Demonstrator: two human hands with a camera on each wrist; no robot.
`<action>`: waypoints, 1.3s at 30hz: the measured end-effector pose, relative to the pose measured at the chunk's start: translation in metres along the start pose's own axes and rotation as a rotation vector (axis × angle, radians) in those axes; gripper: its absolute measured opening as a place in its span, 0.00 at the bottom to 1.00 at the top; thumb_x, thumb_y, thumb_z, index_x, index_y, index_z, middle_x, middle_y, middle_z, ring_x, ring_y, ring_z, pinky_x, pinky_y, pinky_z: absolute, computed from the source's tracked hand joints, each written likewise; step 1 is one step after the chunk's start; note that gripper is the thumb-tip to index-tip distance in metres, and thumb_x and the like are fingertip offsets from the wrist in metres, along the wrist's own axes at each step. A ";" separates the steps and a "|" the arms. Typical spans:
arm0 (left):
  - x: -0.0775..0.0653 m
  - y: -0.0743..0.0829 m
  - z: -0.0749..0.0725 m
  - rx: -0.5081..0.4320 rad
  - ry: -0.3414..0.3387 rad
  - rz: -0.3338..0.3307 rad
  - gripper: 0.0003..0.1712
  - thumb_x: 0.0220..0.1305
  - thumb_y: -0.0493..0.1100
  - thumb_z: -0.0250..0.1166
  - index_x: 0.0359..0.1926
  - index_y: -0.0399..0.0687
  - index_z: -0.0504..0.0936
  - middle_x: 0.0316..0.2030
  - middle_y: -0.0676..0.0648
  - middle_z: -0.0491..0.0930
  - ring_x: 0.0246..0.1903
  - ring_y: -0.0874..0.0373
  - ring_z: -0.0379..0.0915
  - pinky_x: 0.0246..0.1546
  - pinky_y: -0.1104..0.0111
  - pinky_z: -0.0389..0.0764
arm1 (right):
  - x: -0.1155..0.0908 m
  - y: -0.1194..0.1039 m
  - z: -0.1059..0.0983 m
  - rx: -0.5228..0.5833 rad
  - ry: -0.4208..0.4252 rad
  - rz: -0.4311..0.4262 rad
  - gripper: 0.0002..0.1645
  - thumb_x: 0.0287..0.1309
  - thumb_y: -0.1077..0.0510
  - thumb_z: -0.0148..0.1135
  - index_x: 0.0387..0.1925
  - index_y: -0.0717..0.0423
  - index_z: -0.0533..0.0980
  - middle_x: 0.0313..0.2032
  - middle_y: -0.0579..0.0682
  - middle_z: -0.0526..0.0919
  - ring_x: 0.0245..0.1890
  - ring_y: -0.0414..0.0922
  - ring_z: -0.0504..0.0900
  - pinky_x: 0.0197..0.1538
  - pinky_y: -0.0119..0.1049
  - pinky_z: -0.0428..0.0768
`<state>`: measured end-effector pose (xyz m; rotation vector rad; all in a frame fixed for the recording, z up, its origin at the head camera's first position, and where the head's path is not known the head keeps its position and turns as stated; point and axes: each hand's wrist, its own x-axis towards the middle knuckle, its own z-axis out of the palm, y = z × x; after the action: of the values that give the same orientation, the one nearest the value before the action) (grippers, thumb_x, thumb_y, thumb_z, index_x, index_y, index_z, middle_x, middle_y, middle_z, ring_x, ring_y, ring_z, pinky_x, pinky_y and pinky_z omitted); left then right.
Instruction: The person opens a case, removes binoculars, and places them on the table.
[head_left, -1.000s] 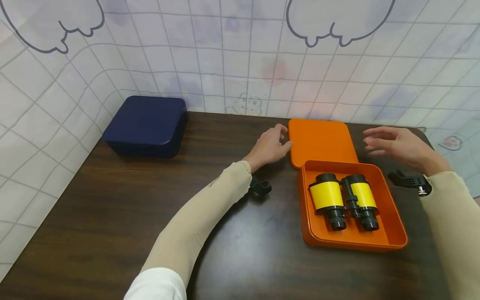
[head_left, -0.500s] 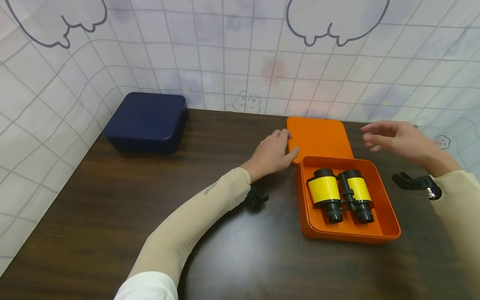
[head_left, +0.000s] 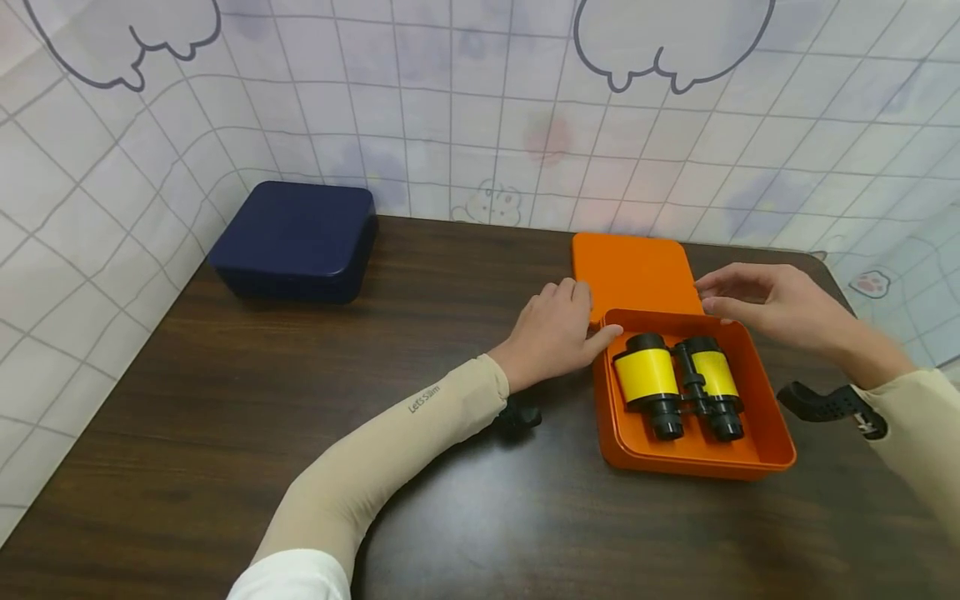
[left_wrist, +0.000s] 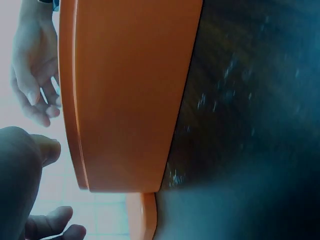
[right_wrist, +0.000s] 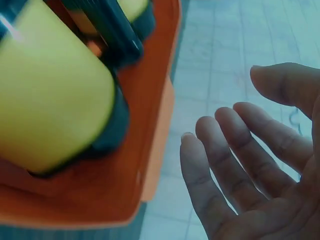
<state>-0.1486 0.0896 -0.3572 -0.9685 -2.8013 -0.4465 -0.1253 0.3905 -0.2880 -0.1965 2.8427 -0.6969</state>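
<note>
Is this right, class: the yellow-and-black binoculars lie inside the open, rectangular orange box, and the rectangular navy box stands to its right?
No: the head view shows the navy box left of the orange box holding the binoculars.

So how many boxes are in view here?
2: the navy box at the back left, and the open orange box on the right, holding binoculars. The orange lid behind it isn't counted. No other box shows.
</note>
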 end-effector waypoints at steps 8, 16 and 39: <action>-0.015 0.010 0.003 0.113 -0.036 -0.009 0.42 0.71 0.79 0.46 0.46 0.44 0.78 0.36 0.48 0.75 0.36 0.55 0.68 0.36 0.68 0.75 | -0.016 -0.018 0.022 -0.089 0.065 -0.135 0.22 0.69 0.45 0.66 0.60 0.47 0.80 0.54 0.52 0.86 0.54 0.54 0.84 0.56 0.58 0.84; -0.022 0.016 0.003 0.145 -0.036 -0.009 0.43 0.67 0.84 0.42 0.36 0.49 0.76 0.30 0.50 0.73 0.31 0.56 0.66 0.30 0.70 0.69 | -0.028 -0.026 0.035 -0.262 0.148 -0.344 0.30 0.58 0.48 0.77 0.59 0.53 0.80 0.49 0.50 0.85 0.44 0.46 0.83 0.42 0.44 0.86; -0.024 0.025 0.003 0.205 -0.099 0.054 0.37 0.72 0.74 0.43 0.40 0.47 0.79 0.30 0.51 0.74 0.29 0.57 0.64 0.27 0.71 0.67 | -0.030 -0.026 0.053 -0.353 -0.074 -0.361 0.70 0.37 0.23 0.78 0.71 0.63 0.67 0.64 0.59 0.70 0.59 0.56 0.68 0.57 0.62 0.80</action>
<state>-0.1144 0.0959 -0.3596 -1.0432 -2.8289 -0.1035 -0.0817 0.3498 -0.3168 -0.7860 2.8628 -0.2285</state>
